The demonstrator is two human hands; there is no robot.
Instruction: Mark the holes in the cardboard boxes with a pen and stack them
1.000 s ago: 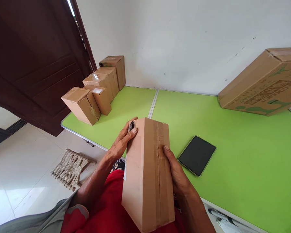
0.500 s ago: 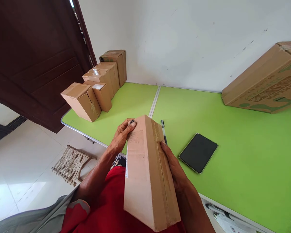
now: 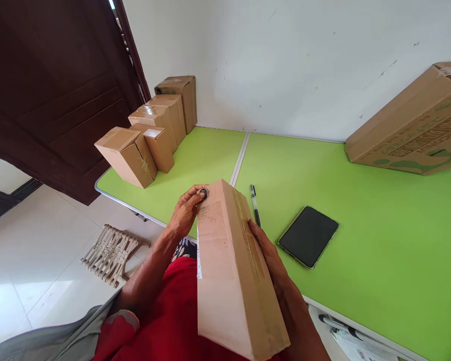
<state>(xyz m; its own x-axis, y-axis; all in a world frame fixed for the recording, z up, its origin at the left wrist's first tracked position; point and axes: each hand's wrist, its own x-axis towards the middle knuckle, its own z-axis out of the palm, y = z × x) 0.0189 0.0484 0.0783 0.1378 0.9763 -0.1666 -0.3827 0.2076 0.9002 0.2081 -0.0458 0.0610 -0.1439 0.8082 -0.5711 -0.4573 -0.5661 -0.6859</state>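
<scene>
I hold a long taped cardboard box (image 3: pixel 231 271) over my lap at the near edge of the green table (image 3: pixel 361 225). My left hand (image 3: pixel 185 213) grips its far left corner, fingers curled by a small dark printed ring on the cardboard. My right hand (image 3: pixel 268 255) presses flat against the box's right side along the tape seam, fingers wrapped on it. The box tilts with its far end resting at the table edge.
A black pen (image 3: pixel 254 198) and a dark tablet (image 3: pixel 308 236) lie on the table just right of the box. Several small sealed cartons (image 3: pixel 150 130) stand at the far left corner. A large printed carton (image 3: pixel 413 130) leans at the right. A folded stool (image 3: pixel 110 254) lies on the floor.
The box has turned and tilted, showing more of its left face. The pen behind it has come into view. Both hands keep their grip.
</scene>
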